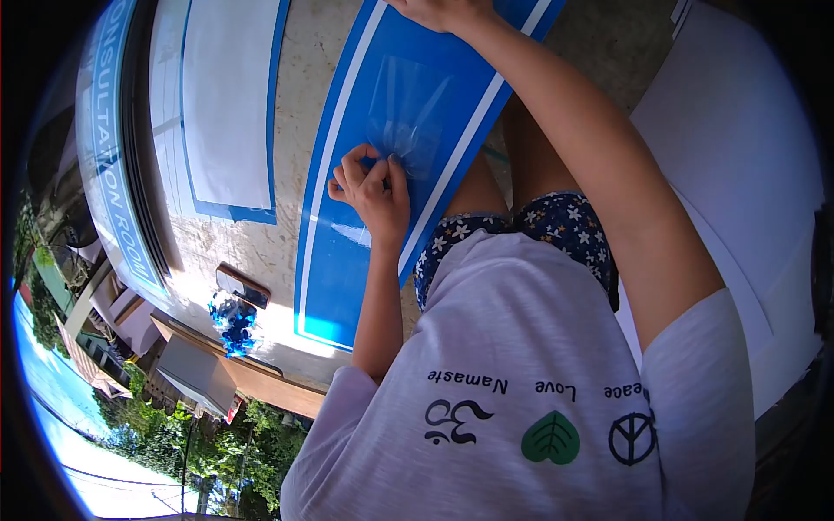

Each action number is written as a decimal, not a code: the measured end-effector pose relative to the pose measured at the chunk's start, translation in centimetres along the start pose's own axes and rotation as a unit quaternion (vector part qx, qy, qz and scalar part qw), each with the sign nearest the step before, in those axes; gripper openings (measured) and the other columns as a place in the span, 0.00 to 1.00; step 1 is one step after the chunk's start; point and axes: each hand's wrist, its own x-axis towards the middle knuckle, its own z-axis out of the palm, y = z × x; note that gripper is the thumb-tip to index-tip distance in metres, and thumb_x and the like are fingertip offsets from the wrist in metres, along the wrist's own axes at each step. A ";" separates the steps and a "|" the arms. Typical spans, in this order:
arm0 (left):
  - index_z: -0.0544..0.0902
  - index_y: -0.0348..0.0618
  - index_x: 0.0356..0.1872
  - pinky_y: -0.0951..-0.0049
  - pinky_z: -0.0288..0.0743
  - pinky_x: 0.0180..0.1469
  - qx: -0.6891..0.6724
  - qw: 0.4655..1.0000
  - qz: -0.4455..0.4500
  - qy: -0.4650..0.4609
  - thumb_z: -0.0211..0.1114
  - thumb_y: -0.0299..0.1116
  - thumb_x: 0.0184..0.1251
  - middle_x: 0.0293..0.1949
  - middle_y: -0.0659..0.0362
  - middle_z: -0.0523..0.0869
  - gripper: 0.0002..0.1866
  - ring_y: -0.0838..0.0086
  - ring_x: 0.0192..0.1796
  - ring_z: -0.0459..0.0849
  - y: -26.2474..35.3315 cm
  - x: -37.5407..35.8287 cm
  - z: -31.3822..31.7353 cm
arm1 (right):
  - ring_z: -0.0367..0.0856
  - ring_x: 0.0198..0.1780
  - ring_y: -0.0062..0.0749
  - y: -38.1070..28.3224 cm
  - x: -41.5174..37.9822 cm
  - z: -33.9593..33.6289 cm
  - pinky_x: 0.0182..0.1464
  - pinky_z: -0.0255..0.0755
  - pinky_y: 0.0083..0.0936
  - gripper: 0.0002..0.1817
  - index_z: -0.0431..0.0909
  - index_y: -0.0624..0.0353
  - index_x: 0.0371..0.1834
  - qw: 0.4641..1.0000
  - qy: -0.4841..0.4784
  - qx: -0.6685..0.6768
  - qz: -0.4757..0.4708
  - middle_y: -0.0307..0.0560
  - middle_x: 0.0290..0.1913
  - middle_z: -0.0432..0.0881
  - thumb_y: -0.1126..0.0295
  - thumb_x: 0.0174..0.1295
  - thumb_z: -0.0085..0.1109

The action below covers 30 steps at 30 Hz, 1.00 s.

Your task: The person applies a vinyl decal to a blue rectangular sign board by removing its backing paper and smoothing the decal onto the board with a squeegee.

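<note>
A long blue sign panel (365,269) with white border stripes lies before me. On its blue face is a wrinkled piece of clear plastic film (408,108), with creases fanning out from its lower edge. My left hand (373,191) is over the panel, its fingers curled and the thumb and index finger pinched at the film's lower edge. At the top of the view, my right hand (443,12) rests on the panel's far part. Its visible fingers look stretched out, though the frame's edge cuts some of them off.
Left of the panel lies a white sheet (230,104) with blue edging. A phone (244,285) sits beside crumpled shiny blue scraps (233,323). A curved "CONSULTATION ROOM" sign (117,165) stands at far left. Large white sheets (730,139) are on the right.
</note>
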 end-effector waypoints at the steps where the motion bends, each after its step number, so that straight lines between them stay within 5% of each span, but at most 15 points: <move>1: 0.80 0.39 0.17 0.57 0.49 0.58 0.000 1.000 0.006 0.008 0.68 0.27 0.57 0.43 0.61 0.78 0.11 0.69 0.43 0.69 -0.1 -0.1 0.0 | 0.52 0.77 0.49 0.0 0.0 0.1 0.80 0.43 0.43 0.33 0.58 0.60 0.73 1.000 0.001 -0.002 -0.002 0.60 0.75 0.57 0.51 0.72 0.46; 23: 0.78 0.38 0.18 0.58 0.49 0.59 -0.008 1.000 -0.009 -0.009 0.66 0.26 0.61 0.42 0.59 0.78 0.12 0.68 0.46 0.72 -0.6 -2.1 -1.1 | 0.54 0.77 0.50 0.1 0.0 0.0 0.79 0.45 0.44 0.32 0.58 0.58 0.73 1.000 0.005 0.002 -0.005 0.59 0.75 0.58 0.51 0.73 0.45; 30: 0.77 0.34 0.19 0.63 0.58 0.56 -0.041 0.999 0.009 0.030 0.65 0.21 0.59 0.39 0.56 0.77 0.10 0.65 0.43 0.72 -1.5 -3.0 -0.2 | 0.57 0.75 0.51 -0.2 -0.3 -0.1 0.78 0.48 0.47 0.30 0.61 0.58 0.71 0.998 0.053 0.017 -0.021 0.59 0.72 0.61 0.54 0.71 0.50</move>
